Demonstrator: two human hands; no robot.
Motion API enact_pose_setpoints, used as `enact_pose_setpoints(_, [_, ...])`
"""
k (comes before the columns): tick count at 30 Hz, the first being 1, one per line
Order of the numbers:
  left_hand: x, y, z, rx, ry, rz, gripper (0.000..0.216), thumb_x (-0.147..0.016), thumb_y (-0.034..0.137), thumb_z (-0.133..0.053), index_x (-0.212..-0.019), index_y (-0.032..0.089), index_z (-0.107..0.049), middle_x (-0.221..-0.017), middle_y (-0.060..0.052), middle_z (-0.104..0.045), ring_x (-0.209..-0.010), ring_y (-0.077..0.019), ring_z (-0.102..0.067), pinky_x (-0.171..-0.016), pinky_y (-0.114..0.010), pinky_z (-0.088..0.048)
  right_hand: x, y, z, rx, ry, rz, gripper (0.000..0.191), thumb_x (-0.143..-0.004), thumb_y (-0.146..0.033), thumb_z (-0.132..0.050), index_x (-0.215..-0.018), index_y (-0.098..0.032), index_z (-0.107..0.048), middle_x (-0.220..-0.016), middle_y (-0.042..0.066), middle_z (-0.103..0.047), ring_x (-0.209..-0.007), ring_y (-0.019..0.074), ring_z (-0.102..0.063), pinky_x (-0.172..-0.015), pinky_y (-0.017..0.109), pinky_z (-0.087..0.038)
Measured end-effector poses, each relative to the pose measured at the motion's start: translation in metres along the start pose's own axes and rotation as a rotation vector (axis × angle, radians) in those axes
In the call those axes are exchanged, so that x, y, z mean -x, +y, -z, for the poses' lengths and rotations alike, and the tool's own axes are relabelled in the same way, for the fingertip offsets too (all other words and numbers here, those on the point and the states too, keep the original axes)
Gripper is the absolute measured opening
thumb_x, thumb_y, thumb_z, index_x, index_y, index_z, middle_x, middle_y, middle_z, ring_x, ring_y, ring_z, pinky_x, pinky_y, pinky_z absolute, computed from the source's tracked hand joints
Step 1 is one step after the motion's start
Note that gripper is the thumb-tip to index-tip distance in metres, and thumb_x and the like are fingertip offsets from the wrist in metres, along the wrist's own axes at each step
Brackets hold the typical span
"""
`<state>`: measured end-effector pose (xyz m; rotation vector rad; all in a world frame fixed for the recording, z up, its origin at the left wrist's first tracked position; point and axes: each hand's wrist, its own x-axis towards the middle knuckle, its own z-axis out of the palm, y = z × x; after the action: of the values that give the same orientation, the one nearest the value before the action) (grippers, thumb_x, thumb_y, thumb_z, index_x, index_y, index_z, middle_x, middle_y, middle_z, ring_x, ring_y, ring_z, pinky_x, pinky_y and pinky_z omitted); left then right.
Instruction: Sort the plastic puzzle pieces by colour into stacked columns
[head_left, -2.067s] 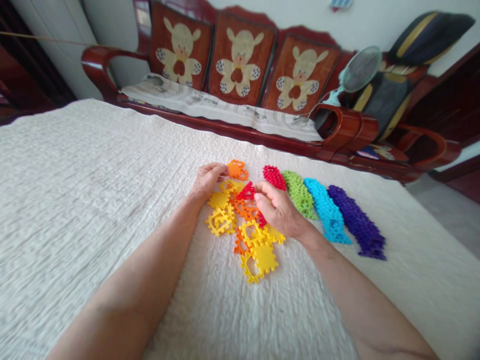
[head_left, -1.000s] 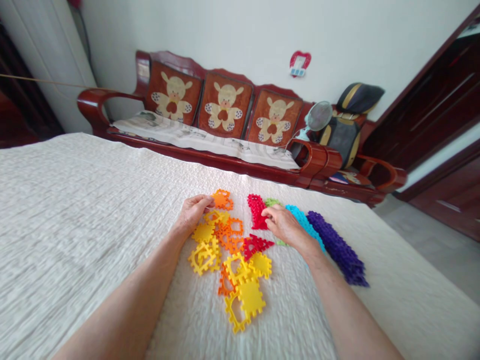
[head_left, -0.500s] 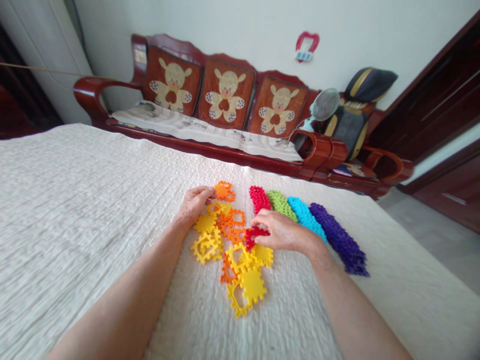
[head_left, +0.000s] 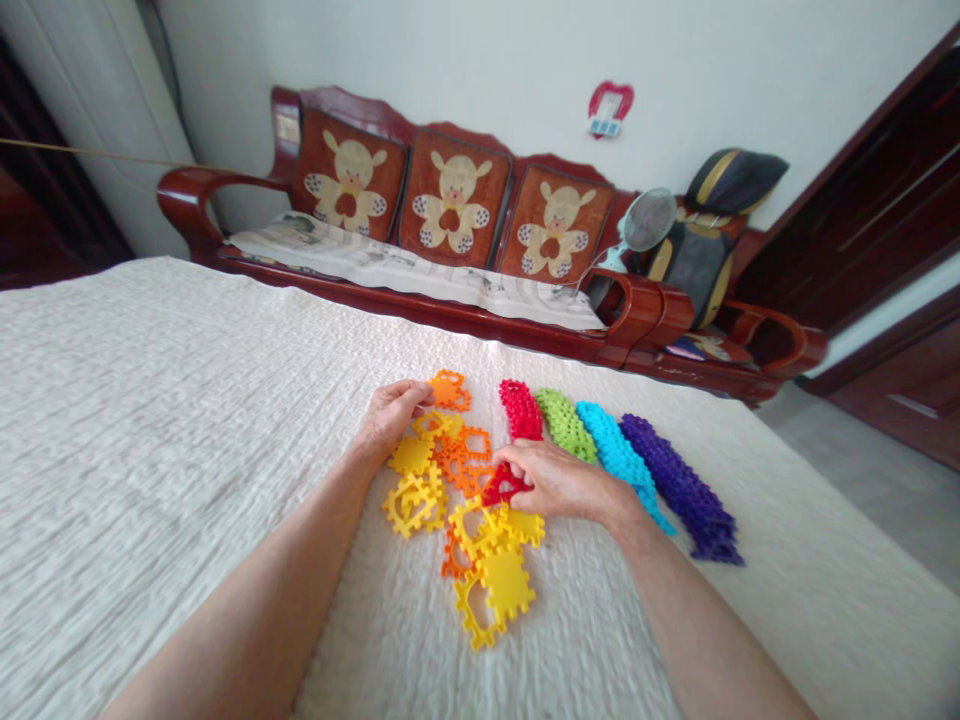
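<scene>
On the white quilted cover (head_left: 187, 400), amid loose tiles, the right hand (head_left: 553, 478) has thumb and fingers closed around a red triangular plastic piece (head_left: 496, 488), just above notched yellow plastic tiles (head_left: 508, 582). The left hand (head_left: 396, 412) pinches the edge of a small cluster of orange plastic tiles (head_left: 448, 391). The step looks like picking out red from the mixed heap; moving it on calls for lifting clear of the yellow tiles toward the red plastic row (head_left: 520, 410).

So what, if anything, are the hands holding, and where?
The left hand seems to pinch an orange piece by its left edge; the right hand, a red piece by its right side.
</scene>
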<state>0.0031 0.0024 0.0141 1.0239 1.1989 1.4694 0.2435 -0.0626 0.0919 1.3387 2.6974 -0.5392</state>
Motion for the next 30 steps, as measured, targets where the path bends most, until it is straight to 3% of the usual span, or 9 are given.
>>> enact_pose_setpoints(11, [0.002,0.004,-0.001,0.006,0.007,0.009,0.024,-0.059,0.041,-0.070,-0.062,0.017,-0.070,-0.066,-0.005,-0.069,-0.065,-0.0149,-0.059,-0.064,-0.025,-0.047,-0.003,0.012,-0.003,-0.166,-0.130,-0.010,0.036,-0.063,-0.027,-0.074,-0.094,-0.018,-0.059,-0.068,-0.006,-0.054,-0.061,0.0092,-0.047,-0.053,0.021,-0.030])
enact_pose_setpoints(15, [0.000,0.001,0.000,-0.006,-0.008,0.003,0.023,-0.062,0.040,-0.069,-0.063,0.017,-0.071,-0.067,-0.004,-0.069,-0.065,-0.0138,-0.059,-0.065,-0.024,-0.046,-0.002,0.011,0.003,-0.222,-0.187,0.075,0.017,-0.075,-0.028,-0.064,-0.087,-0.017,-0.063,-0.070,-0.004,-0.055,-0.062,0.0092,-0.048,-0.055,0.021,-0.032])
enact_pose_setpoints(18, [-0.001,-0.002,0.001,-0.020,-0.019,-0.002,0.023,-0.064,0.041,-0.068,-0.064,0.018,-0.071,-0.067,-0.003,-0.069,-0.066,-0.0139,-0.059,-0.065,-0.024,-0.045,0.003,0.014,0.014,-0.285,-0.190,0.120,0.020,-0.084,-0.031,-0.054,-0.093,-0.017,-0.065,-0.078,-0.002,-0.061,-0.068,0.0113,-0.053,-0.061,0.022,-0.036])
enact_pose_setpoints(20, [-0.002,-0.004,0.001,-0.031,-0.022,-0.003,0.024,-0.064,0.041,-0.068,-0.064,0.018,-0.070,-0.067,-0.003,-0.068,-0.066,-0.0145,-0.059,-0.064,-0.024,-0.045,0.008,0.021,0.023,-0.306,-0.116,0.066,0.026,-0.088,-0.035,-0.048,-0.098,-0.017,-0.064,-0.081,0.000,-0.062,-0.071,0.0129,-0.054,-0.063,0.024,-0.038])
enact_pose_setpoints(25, [-0.003,-0.006,0.002,-0.036,-0.010,0.001,0.025,-0.063,0.043,-0.069,-0.066,0.018,-0.071,-0.068,-0.003,-0.069,-0.065,-0.0148,-0.059,-0.063,-0.024,-0.045,0.014,0.048,0.033,-0.053,0.275,-0.103,0.023,-0.089,-0.024,-0.045,-0.096,-0.015,-0.064,-0.094,0.007,-0.064,-0.087,0.0178,-0.057,-0.078,0.029,-0.041])
enact_pose_setpoints(30, [0.001,-0.002,0.000,-0.023,-0.005,0.012,0.026,-0.062,0.044,-0.070,-0.065,0.018,-0.070,-0.068,-0.003,-0.070,-0.064,-0.0145,-0.060,-0.063,-0.025,-0.045,0.007,0.057,0.020,0.007,0.317,-0.115,0.025,-0.082,-0.013,-0.049,-0.102,-0.018,-0.063,-0.092,0.004,-0.066,-0.083,0.0159,-0.058,-0.078,0.028,-0.041])
